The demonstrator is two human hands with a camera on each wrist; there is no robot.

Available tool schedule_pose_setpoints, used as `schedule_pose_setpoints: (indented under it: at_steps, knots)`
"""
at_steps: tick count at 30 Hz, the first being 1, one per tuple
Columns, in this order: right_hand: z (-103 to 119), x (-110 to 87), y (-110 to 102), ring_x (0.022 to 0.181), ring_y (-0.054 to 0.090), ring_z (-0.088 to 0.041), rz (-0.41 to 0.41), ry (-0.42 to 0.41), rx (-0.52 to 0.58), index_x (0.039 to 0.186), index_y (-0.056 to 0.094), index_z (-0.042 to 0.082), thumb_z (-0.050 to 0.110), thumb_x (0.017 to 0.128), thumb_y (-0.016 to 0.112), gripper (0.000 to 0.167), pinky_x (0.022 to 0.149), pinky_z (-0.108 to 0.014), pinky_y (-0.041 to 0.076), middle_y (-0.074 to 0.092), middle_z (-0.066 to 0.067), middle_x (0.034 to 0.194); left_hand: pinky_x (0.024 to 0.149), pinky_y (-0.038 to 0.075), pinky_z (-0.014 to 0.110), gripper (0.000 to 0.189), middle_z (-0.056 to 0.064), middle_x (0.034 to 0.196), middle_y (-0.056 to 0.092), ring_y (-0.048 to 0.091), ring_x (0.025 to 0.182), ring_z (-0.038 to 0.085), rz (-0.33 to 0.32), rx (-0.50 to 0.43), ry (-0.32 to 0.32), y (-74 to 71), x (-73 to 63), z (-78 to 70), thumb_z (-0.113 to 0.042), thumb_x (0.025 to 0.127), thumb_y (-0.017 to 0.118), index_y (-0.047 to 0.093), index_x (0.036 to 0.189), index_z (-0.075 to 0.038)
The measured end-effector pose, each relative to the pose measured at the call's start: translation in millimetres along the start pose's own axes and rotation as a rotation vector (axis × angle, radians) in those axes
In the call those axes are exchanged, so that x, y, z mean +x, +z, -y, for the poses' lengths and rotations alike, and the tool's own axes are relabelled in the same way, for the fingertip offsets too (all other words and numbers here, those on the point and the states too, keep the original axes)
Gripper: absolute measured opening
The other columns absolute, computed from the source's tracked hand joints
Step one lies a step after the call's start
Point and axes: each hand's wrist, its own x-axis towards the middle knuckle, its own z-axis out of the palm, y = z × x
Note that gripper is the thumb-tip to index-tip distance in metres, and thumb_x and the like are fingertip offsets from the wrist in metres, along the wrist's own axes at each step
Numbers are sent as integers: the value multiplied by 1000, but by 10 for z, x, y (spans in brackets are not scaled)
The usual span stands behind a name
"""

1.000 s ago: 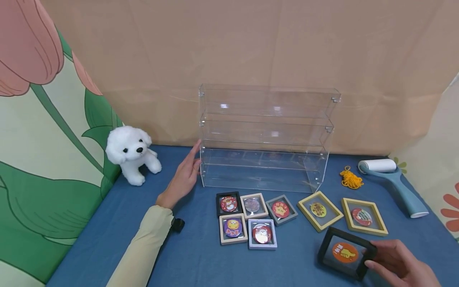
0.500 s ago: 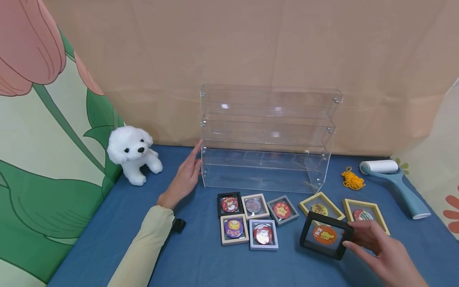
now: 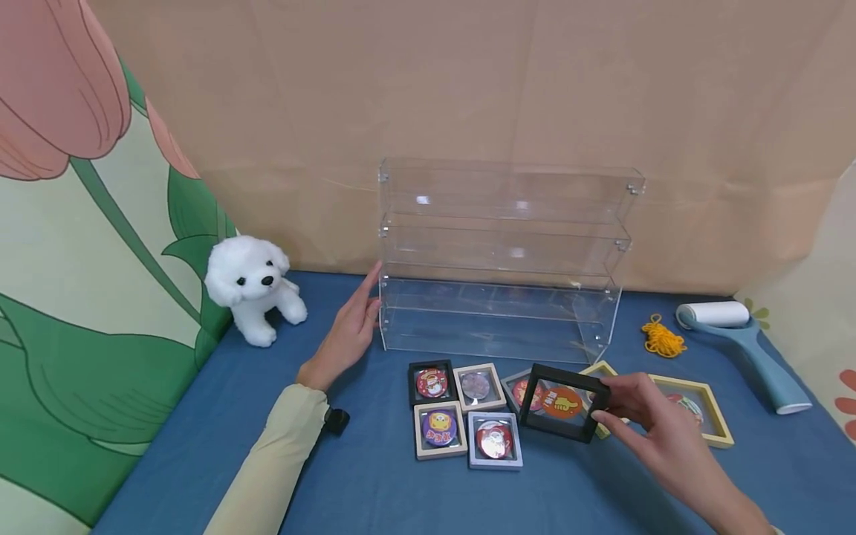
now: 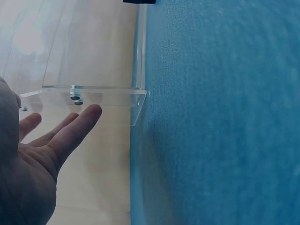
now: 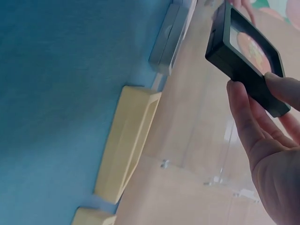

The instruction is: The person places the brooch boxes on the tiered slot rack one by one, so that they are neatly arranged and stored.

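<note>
Farther left than a second ago, the black case [image 3: 562, 403] hovers. The left hand [image 3: 344, 332], fingers straight, touches the clear rack [image 3: 498, 301] on its right; the right hand [image 3: 658, 427] pinches the case just to its left.

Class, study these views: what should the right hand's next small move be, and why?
Probably lift the black frame slightly and carry it toward the clear shelf. The right hand pinches it by one edge, held off the blue cloth and not yet at the shelf, while the left hand is at the shelf's side, perhaps to steady it.
</note>
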Motion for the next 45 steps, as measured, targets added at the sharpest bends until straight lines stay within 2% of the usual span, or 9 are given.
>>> schedule_pose_setpoints:
  at_steps: [6, 13, 25, 30, 32, 36, 42, 45]
  knots:
    - [92, 148, 61, 87, 71, -11, -27, -70, -23, 121, 57, 10, 0, 80, 84, 51, 76, -19, 56, 72, 0, 104, 88, 57, 48, 68, 4, 167, 22, 57, 127, 36, -7, 1, 11, -5, 5, 5, -9, 109, 44, 11, 164, -32]
    - [195, 313, 113, 88, 70, -12, -47, -139, 0, 126, 57, 9, 2, 84, 81, 49, 77, -27, 59, 71, 0, 105, 88, 56, 48, 67, 4, 166, 22, 57, 127, 36, -4, -2, 10, 2, -1, 6, -12, 110, 43, 10, 164, -33]
    - [325, 632, 214, 92, 70, -14, -70, -244, 39, 128, 55, 7, -7, 84, 78, 52, 83, -13, 51, 70, -1, 105, 87, 57, 47, 68, 5, 166, 24, 59, 124, 35, -12, -3, 28, 8, -2, 25, -10, 109, 44, 11, 164, -31]
    - [405, 773, 255, 93, 70, -19, -98, -294, 72, 128, 56, 4, -8, 85, 77, 50, 85, -12, 49, 70, -4, 106, 91, 55, 48, 68, 5, 166, 24, 59, 123, 33, -18, 3, 36, 10, 3, 31, -9, 109, 44, 11, 164, -30]
    - [432, 822, 283, 94, 70, -19, -103, -301, 84, 128, 56, 4, -8, 85, 76, 49, 86, -11, 48, 69, -5, 107, 88, 56, 47, 67, 6, 165, 25, 60, 121, 33, -20, 1, 36, 11, 1, 28, -9, 109, 44, 12, 164, -30]
    - [489, 909, 336, 94, 69, -18, -96, -310, 94, 130, 55, 5, -5, 87, 76, 48, 87, -15, 51, 69, -5, 108, 84, 55, 44, 66, 5, 166, 24, 62, 114, 30, -13, -5, 31, 18, -2, 22, -11, 109, 43, 11, 164, -30]
    - [565, 1053, 380, 95, 68, -18, -109, -349, 93, 129, 55, 5, -4, 86, 77, 49, 85, -34, 57, 69, -5, 106, 87, 55, 45, 65, 5, 165, 25, 61, 115, 30, -14, -2, 35, 11, -6, 10, -12, 110, 43, 12, 164, -29]
    - [610, 1130, 387, 95, 68, -18, -119, -364, 92, 129, 55, 4, -4, 86, 77, 49, 85, -35, 57, 69, -6, 107, 85, 55, 44, 65, 6, 165, 26, 62, 112, 30, -18, 1, 35, 8, -1, 5, -12, 110, 43, 12, 164, -30]
